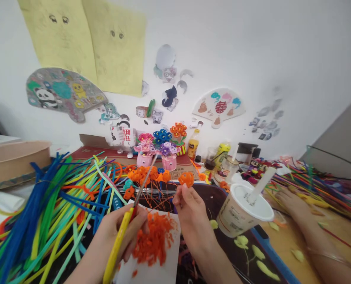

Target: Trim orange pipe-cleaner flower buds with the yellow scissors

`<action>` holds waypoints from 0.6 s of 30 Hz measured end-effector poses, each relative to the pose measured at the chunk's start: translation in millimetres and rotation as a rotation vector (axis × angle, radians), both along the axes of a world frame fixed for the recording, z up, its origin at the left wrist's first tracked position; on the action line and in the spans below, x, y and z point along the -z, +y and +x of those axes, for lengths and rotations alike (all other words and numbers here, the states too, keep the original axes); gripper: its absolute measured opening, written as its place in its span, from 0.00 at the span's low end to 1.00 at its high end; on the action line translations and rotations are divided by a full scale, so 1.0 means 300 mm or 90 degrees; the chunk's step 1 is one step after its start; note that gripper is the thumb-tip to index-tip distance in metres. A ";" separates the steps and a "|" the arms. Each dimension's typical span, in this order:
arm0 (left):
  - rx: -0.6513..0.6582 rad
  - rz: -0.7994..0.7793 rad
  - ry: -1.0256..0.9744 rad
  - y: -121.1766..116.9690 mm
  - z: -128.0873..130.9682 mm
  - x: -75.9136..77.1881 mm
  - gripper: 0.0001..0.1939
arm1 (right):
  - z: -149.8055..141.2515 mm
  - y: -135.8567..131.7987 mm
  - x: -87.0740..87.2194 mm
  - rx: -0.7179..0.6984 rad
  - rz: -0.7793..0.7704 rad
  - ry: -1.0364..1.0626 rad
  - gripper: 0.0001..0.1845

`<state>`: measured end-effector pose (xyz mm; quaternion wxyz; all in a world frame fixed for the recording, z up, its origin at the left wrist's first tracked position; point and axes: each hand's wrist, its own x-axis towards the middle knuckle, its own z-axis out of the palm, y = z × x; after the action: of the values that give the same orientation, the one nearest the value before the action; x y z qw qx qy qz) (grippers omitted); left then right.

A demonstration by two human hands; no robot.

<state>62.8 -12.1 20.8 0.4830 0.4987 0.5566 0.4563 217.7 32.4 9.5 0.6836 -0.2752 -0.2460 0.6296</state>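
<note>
My left hand (124,228) is closed around a yellow-handled tool (119,246) with a long, slim metal blade pointing up and away. Whether it is a pair of scissors I cannot tell. In the raised fingertips of my right hand (191,207) an orange fuzzy flower (186,178) is pinched, its stem mostly hidden. Beneath both hands, a white sheet (166,270) bears a heap of orange fuzz clippings (154,238). More orange fuzzy flowers (142,175) on thin stems lie just beyond my hands.
Bundles of coloured pipe cleaners (53,205) fill the left side. A lidded cup (243,211) with a straw stands right of my right hand. Potted fuzzy flowers (162,138) and bottles (193,142) line the back. Another person's hand (290,201) rests at the right.
</note>
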 end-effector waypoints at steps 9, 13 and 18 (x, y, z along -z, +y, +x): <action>0.087 -0.111 -0.223 0.002 -0.025 0.001 0.25 | 0.008 0.018 0.005 -0.149 0.095 -0.006 0.12; 0.102 -0.154 -0.229 -0.005 -0.024 -0.012 0.24 | 0.003 0.007 0.003 -0.258 0.143 0.052 0.12; 0.060 -0.092 -0.126 0.011 -0.038 0.044 0.27 | 0.007 0.010 -0.008 -0.140 0.154 -0.019 0.12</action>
<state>51.3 -8.9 7.7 0.5909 0.4407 0.5140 0.4387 220.0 35.5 11.8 0.6350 -0.1717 -0.3588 0.6622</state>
